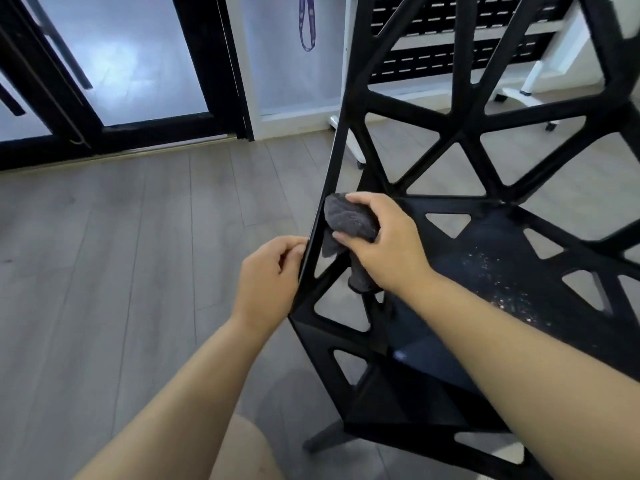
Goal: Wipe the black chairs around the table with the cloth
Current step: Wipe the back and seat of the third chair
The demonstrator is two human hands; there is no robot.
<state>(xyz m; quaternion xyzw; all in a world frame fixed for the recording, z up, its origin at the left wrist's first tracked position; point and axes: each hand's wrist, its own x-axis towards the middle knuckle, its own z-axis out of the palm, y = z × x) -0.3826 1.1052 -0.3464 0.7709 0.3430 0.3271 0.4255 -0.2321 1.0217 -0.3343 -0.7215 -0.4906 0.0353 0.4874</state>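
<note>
- Grey wood-plank floor (104,254) fills the space left of and below both grips.
- One black chair (491,258), built of open triangular struts, takes up the right half of the view. Its backrest rises above the grips and its seat spreads out to the right of them.
- The chair's left side bar is the key line. Its long axis runs on a slant from high up, above the grips, down toward the viewer, and it passes between the two grips.
- A black-framed glass door (207,64) stands well beyond the grips, up and to the left.
- White desk (533,74) legs on castors show through the backrest, far behind the grips.
- The right grip (388,244) is curled round the cloth, thumb on top, and holds it against the inner face of the side bar, just where the bar meets the seat.
- The left grip (266,275) pinches the bar's outer edge, just across from the right grip, and appears to steady the chair.
- The dark grey cloth (349,216) is bunched. Part of it bulges out past the right fingers and a tail hangs below the palm.
- Pale specks (502,282) dot the seat, just right of the right wrist. That patch probably needs wiping next, and the right grip is the nearer one.
- A blue lanyard (306,26) hangs on the wall far above. Its printing is too small to read, and no other writing or brand shows.
</note>
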